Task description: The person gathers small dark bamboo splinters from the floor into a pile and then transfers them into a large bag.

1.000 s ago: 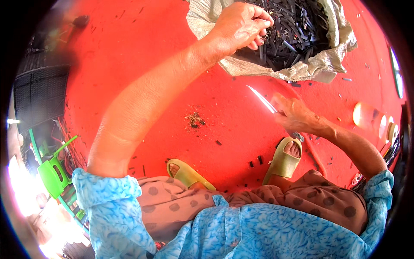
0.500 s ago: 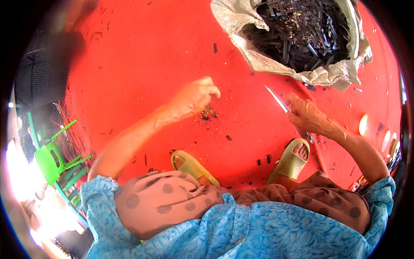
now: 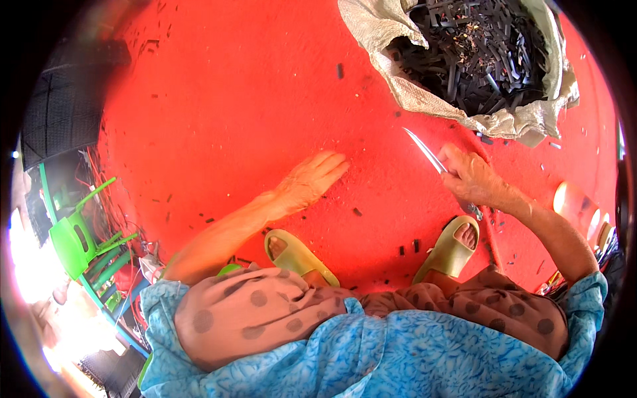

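Observation:
My left hand (image 3: 310, 178) is palm down low over the red floor (image 3: 219, 126), fingers stretched out and holding nothing that I can see. Its underside is hidden. In my right hand (image 3: 471, 178) is a knife (image 3: 424, 150) with a slim, pointed, shiny blade aimed up and to the left. My fingers wrap round and hide most of its handle. Beyond the right hand stands a pale woven sack (image 3: 391, 76), its mouth folded open. Black strips and scraps (image 3: 474, 60) fill it, with some brownish crumbs on top.
Yellow-green slippers (image 3: 300, 257) are on my feet. Small black scraps (image 3: 357, 212) lie scattered over the floor. At the left are a bright green plastic chair (image 3: 73, 242), a dark woven seat (image 3: 63, 106) and tangled red wires. Pale round objects (image 3: 576, 202) sit at the right edge.
My left hand has come down and slightly right, its bent fingers now straightened. The crumb pile that lay below it no longer shows. The right hand and knife have hardly moved.

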### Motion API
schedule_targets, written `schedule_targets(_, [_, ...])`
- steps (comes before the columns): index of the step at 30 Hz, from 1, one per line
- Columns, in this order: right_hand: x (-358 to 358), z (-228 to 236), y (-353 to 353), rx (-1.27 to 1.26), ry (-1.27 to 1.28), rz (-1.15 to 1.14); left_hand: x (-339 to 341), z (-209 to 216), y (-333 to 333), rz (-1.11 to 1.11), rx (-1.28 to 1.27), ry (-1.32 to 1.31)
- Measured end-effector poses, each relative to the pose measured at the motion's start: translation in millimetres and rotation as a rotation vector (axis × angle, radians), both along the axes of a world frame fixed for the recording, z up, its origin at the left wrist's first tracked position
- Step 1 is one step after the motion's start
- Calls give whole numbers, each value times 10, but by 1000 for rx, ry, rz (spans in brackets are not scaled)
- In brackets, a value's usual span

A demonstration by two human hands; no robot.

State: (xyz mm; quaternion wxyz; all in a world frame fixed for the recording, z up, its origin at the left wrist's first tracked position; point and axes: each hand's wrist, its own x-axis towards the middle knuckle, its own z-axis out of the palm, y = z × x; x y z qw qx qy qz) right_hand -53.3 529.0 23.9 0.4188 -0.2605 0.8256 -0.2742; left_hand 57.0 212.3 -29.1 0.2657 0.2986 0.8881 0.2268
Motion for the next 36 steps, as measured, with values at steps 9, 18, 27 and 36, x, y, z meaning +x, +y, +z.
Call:
schedule_targets(9, [139,-84,-13,-5,112,172,39,68,-232,-150,-67,82])
schedule_targets(18, [883,-599,-1082,-245,195,823,-117,21,-363,736,296,249])
schedule_targets(27, [807,-933,-1477,-356,677,806,10,-17,-648,885,382,244])
schedule_targets(36, [537,-880,-1534,-382,634,765,60,48,-773,941,392,278])
